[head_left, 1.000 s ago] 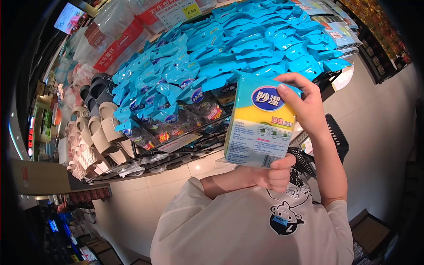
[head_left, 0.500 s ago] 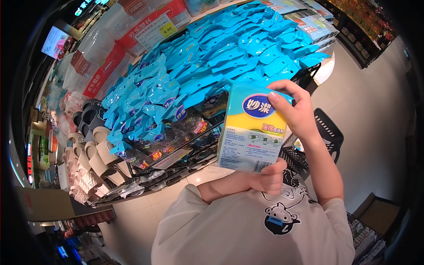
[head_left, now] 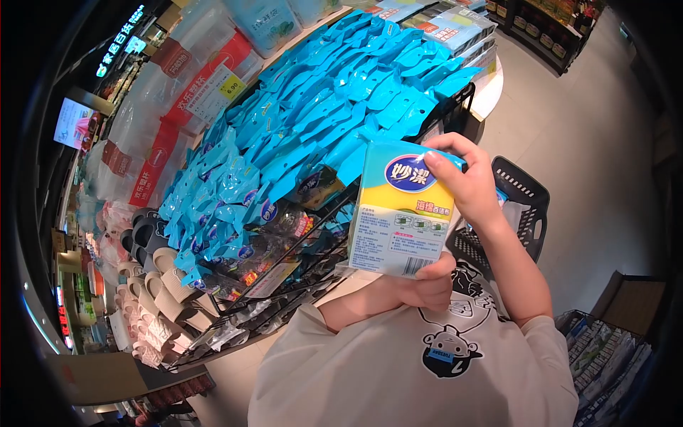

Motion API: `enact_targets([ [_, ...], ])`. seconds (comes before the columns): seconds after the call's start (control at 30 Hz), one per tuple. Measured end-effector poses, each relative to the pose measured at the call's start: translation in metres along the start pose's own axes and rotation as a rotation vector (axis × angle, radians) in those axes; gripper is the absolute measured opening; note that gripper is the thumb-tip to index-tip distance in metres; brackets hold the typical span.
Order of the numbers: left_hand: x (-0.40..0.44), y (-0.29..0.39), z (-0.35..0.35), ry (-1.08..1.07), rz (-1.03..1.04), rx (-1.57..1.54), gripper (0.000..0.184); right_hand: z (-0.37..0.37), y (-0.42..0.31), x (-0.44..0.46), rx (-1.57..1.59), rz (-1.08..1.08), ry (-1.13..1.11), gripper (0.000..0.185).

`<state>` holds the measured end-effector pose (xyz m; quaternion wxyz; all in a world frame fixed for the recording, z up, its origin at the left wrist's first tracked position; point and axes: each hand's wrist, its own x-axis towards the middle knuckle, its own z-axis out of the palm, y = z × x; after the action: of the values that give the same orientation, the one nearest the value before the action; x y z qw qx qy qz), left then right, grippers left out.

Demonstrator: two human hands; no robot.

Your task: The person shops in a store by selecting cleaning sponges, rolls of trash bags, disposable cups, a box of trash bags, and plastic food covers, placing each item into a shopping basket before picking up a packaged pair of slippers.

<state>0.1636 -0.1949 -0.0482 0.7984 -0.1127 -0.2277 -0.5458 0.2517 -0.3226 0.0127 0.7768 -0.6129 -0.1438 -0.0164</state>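
A blue, yellow and white sponge package (head_left: pixel 398 213) is held upright in front of my chest, its printed back facing the camera. My right hand (head_left: pixel 461 171) pinches its upper right corner, thumb on the front. At the bottom edge, my left hand (head_left: pixel 427 285) grips the package near the barcode, its thumb in front and the other fingers curled. Just beyond the package, many blue packets (head_left: pixel 334 99) lie in overlapping rows on a black wire rack (head_left: pixel 284 260).
A black basket (head_left: pixel 523 188) with items inside is beside my right forearm. Slippers (head_left: pixel 153 285) hang at the left of the rack. Clear plastic boxes (head_left: pixel 149 85) stand behind the packets. Another rack (head_left: pixel 605 349) with packets is at the lower right.
The view has turned, so the rack and packets sit further left and the basket shows more fully. Both hands keep their hold on the package.
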Motion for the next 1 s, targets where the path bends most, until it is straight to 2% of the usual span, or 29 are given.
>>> enact_targets([
  [0.13,0.002,-0.002,-0.006,0.045,-0.026,0.001,0.034,-0.01,-0.003,-0.003,0.078,0.06,0.021,0.027],
  [0.47,0.011,-0.001,-0.006,0.087,-0.027,-0.061,0.035,-0.025,0.016,-0.011,0.107,0.011,0.081,0.03],
  [0.53,0.016,0.005,0.002,0.337,-0.026,0.07,0.036,-0.023,0.021,-0.014,0.266,0.054,0.177,0.038],
  [0.57,0.016,0.004,0.003,0.332,-0.042,0.058,0.036,-0.025,0.035,-0.016,0.264,0.055,0.218,0.045],
  [0.63,0.019,-0.001,0.0,0.79,0.064,0.349,0.038,-0.038,0.065,-0.024,0.168,0.057,0.305,0.043],
  [0.67,0.01,0.001,-0.017,0.772,0.125,0.42,0.046,-0.047,0.081,-0.03,0.181,0.054,0.345,0.041],
  [0.7,0.015,0.002,-0.015,0.952,0.16,0.449,0.048,-0.058,0.09,-0.041,0.24,0.211,0.356,0.035],
  [0.73,0.019,0.005,-0.012,1.131,0.191,0.482,0.052,-0.066,0.099,-0.053,0.248,0.23,0.361,0.033],
  [0.8,0.021,0.01,-0.025,1.275,0.249,0.677,0.05,-0.088,0.12,-0.079,0.588,0.369,0.26,0.039],
  [0.87,-0.001,0.014,-0.067,1.332,0.217,0.934,0.047,-0.093,0.125,-0.103,0.766,0.455,0.327,0.046],
  [0.93,-0.016,0.017,-0.1,1.404,0.113,1.203,0.044,-0.096,0.141,-0.123,0.734,0.482,0.374,0.052],
  [1.0,-0.028,0.016,-0.135,1.463,0.04,1.272,0.041,-0.1,0.13,-0.133,0.364,0.718,0.356,0.052],
])
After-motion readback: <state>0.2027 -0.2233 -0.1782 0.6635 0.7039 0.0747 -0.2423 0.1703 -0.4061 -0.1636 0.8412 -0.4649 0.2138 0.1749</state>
